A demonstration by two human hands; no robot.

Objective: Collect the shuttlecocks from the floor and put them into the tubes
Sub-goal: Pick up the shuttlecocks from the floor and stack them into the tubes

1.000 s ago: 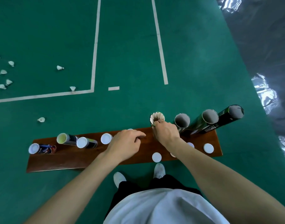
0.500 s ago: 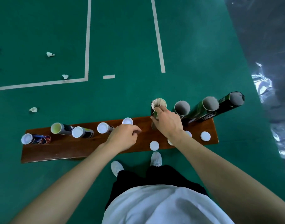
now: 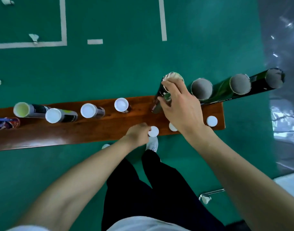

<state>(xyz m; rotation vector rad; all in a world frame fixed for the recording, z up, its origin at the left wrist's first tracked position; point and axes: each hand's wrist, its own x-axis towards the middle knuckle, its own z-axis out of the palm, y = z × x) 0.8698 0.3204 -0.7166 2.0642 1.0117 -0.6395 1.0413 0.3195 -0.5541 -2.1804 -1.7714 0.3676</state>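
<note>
Since lowered: left hand (image 3: 138, 134) at cap (image 3: 153, 131).

floor (image 3: 119, 67): dk green, white court lines
surface (image 3: 93, 130): red-brown wood, glossy
loose caps (image 3: 212, 121): white
capped tubes (image 3: 66, 115): white lids; bodies blk/grey w/ yellow-green patches
far-left tube (image 3: 6, 123): blue/red print
pale-lid tube (image 3: 28, 110): yellowish lid, grey + blk body
open tubes (image 3: 239, 84): grey inside, green/blk outside
held tube (image 3: 164, 95): blk w/ green, whitish feathers at mouth
shuttlecocks (image 3: 34, 37): white
trousers (image 3: 159, 189): blk
shoes (image 3: 153, 142): white
floor covering, right (image 3: 283, 47): grey, shiny
</note>
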